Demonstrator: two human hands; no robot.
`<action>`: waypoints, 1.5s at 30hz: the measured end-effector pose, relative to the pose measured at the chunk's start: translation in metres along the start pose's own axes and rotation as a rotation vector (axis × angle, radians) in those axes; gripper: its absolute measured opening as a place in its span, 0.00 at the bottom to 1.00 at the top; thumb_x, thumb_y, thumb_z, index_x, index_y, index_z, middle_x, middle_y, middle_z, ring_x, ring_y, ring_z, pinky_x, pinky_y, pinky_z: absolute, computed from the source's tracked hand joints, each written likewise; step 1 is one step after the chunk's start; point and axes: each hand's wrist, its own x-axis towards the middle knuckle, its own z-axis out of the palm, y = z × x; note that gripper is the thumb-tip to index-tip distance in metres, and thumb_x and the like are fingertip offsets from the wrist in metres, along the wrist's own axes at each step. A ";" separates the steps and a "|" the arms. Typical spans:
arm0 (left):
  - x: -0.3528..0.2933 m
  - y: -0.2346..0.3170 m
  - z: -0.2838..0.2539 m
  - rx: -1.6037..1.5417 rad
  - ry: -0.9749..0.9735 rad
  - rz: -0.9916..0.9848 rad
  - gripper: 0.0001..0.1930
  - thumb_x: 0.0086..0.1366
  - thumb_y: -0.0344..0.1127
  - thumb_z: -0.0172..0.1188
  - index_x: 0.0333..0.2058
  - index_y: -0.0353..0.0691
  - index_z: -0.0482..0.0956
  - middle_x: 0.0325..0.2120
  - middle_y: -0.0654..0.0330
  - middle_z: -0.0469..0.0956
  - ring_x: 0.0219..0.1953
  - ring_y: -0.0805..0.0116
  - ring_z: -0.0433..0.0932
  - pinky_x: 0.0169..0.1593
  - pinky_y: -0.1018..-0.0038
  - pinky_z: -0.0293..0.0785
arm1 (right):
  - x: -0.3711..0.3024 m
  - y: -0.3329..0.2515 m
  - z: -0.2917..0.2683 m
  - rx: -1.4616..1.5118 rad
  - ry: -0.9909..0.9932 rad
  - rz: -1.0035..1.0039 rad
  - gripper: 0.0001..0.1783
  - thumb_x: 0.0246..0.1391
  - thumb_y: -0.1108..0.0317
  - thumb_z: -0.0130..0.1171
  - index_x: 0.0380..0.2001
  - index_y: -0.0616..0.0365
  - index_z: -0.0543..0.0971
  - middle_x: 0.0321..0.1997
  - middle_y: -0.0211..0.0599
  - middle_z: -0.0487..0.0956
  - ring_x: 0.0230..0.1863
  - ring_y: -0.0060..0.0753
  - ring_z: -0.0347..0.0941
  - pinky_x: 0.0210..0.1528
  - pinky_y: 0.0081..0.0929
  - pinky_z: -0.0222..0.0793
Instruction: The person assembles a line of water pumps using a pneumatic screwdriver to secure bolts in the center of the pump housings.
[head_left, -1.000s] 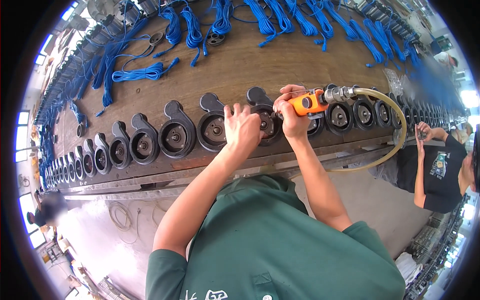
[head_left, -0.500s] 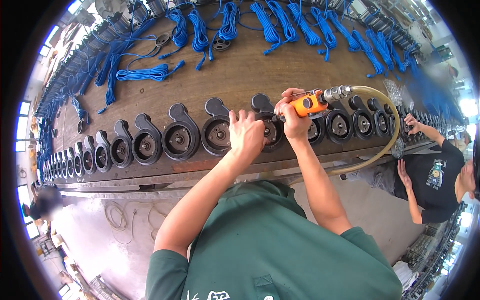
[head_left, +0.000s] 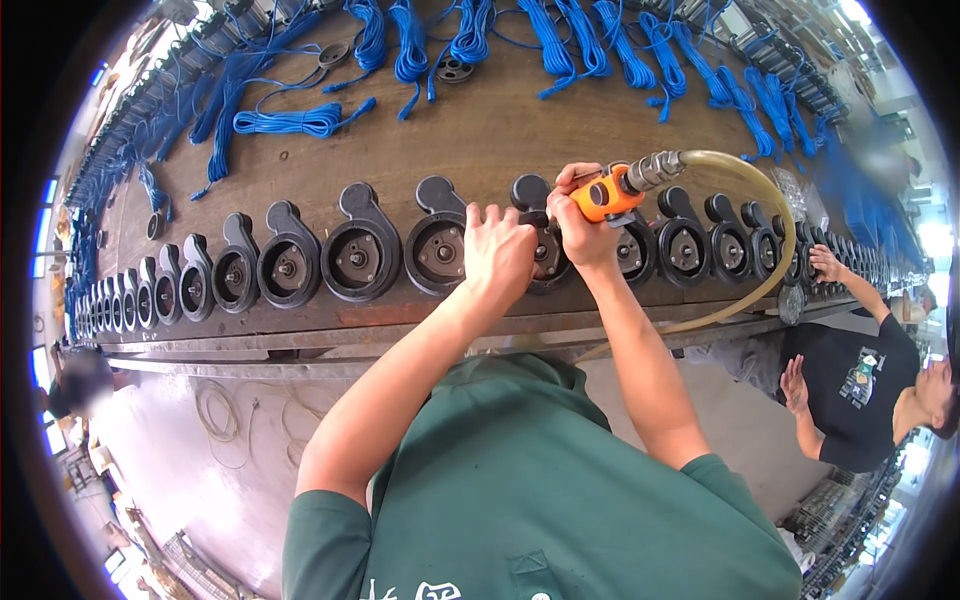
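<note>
My right hand (head_left: 585, 228) is wrapped around an orange air tool (head_left: 606, 195). A metal fitting (head_left: 655, 170) joins it to a yellowish hose (head_left: 786, 225). The tool lies tilted over one of the round black housings (head_left: 530, 190), its working end hidden by my hands. My left hand (head_left: 500, 248) is at the left side of that same housing, its fingers bent and drawn in toward the tool's end. What those fingers grip is out of sight. Just left stands another housing (head_left: 437, 254), a dark metal disc and central shaft inside its round cup.
Similar housings run in a long row along the bench (head_left: 330, 150) to both sides. Bundled blue cables (head_left: 290, 122) lie across the far side, with small black wheels (head_left: 455, 68) among them. At right a co-worker in a black shirt (head_left: 855, 390) reaches to the row.
The view has shifted slightly, so the bench sits higher. My hands stay at the same housing, and the orange tool has tilted a little. The co-worker's hand at the row has opened out.
</note>
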 end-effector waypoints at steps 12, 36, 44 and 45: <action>-0.001 0.003 -0.004 0.048 0.056 -0.017 0.17 0.44 0.48 0.74 0.30 0.43 0.86 0.36 0.55 0.80 0.47 0.56 0.76 0.58 0.54 0.60 | -0.007 -0.022 -0.005 -0.097 -0.056 -0.013 0.07 0.54 0.76 0.48 0.36 0.65 0.71 0.26 0.35 0.73 0.24 0.24 0.70 0.30 0.23 0.69; 0.004 0.000 -0.005 0.013 0.041 0.024 0.11 0.45 0.38 0.73 0.27 0.42 0.85 0.34 0.55 0.81 0.43 0.57 0.78 0.53 0.57 0.63 | -0.046 -0.034 -0.014 -0.032 -0.028 0.095 0.12 0.51 0.78 0.48 0.41 0.63 0.67 0.22 0.33 0.70 0.20 0.23 0.65 0.28 0.24 0.68; 0.004 -0.003 -0.003 -0.008 0.032 0.002 0.17 0.40 0.46 0.76 0.28 0.43 0.85 0.35 0.56 0.80 0.44 0.55 0.78 0.55 0.55 0.65 | -0.049 -0.038 -0.010 -0.094 -0.085 0.085 0.12 0.50 0.77 0.48 0.40 0.62 0.67 0.22 0.31 0.69 0.23 0.23 0.66 0.30 0.23 0.67; 0.004 -0.003 -0.003 -0.005 0.047 0.005 0.16 0.41 0.44 0.75 0.27 0.43 0.85 0.34 0.56 0.81 0.43 0.57 0.78 0.54 0.57 0.64 | -0.049 -0.038 -0.011 -0.090 -0.093 0.092 0.12 0.50 0.77 0.48 0.40 0.62 0.67 0.22 0.31 0.69 0.23 0.23 0.66 0.30 0.23 0.67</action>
